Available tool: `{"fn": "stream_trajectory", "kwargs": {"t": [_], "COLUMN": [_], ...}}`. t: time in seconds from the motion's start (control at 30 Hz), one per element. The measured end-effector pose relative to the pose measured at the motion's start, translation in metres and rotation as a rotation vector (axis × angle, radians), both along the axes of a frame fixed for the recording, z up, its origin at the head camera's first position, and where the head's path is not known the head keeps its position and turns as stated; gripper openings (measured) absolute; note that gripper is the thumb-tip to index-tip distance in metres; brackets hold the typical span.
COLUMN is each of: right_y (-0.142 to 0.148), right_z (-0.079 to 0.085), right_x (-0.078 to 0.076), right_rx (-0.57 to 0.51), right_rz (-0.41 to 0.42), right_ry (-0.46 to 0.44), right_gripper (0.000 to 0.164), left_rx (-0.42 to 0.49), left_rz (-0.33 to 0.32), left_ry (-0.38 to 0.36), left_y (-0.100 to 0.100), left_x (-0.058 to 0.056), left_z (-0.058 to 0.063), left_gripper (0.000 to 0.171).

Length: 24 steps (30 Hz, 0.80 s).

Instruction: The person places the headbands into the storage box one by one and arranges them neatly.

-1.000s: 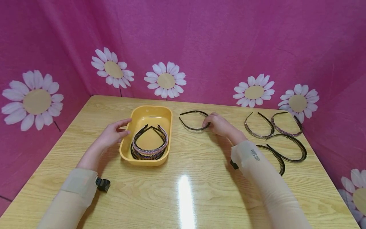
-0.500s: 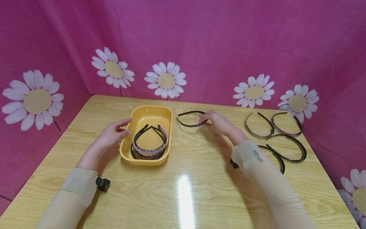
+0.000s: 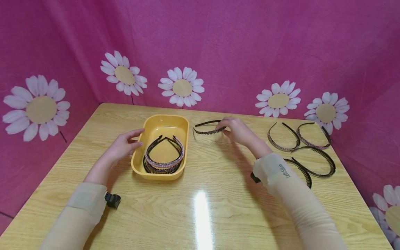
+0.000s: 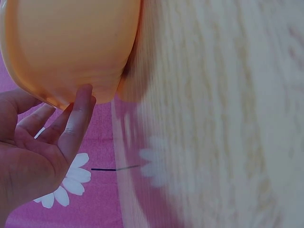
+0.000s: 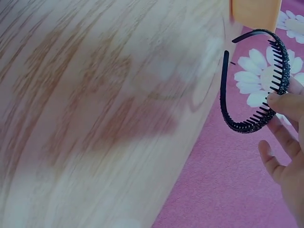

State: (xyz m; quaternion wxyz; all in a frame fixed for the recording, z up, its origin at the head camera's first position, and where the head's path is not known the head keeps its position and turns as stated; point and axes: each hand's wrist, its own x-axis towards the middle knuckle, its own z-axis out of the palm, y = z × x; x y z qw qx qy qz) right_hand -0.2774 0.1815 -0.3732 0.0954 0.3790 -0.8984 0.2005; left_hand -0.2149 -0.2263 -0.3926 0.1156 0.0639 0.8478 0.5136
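Note:
My right hand (image 3: 238,131) pinches a black toothed headband (image 3: 208,132) by its curved middle, above the table to the right of the tray. In the right wrist view, thumb and fingers meet on the sparkly outer band (image 5: 285,61), and its ends point toward the tray. My left hand (image 3: 122,147) rests against the left side of the yellow tray (image 3: 136,166). The left wrist view has its fairly straight fingers (image 4: 76,121) touching the tray's outer wall. Several stacked headbands (image 3: 164,165), black and pink glittery, lie in the tray's near half.
On the right of the wooden table (image 3: 175,215) lie several more headbands, among them a glittery one (image 3: 282,147) and a black toothed one (image 3: 329,165). My right forearm partly covers another headband (image 3: 304,170). A pink flowered curtain (image 3: 225,45) hangs behind the table.
My right hand has moved slightly left and away with the headband, which has turned so its teeth show below the near side. The left hand and tray stay put.

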Motion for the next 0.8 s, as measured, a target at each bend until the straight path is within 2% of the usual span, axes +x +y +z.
{"fn": "stream_trajectory", "kwargs": {"t": [0.3,0.8], "right_y": [0.000,-0.008], "right_z": [0.006,0.019], "right_x": [0.003,0.012], "right_rx": [-0.025,-0.052], "right_rz": [-0.010,0.053], "right_ry": [0.033,0.128], "right_gripper": [0.025,0.021], "left_rx": [0.000,-0.002], "left_rz": [0.004,0.007], "left_ry": [-0.005,-0.006], "left_y": [0.001,0.000], "left_x": [0.000,-0.002], "left_z": [0.000,-0.001], "left_gripper": [0.057,0.057]}}
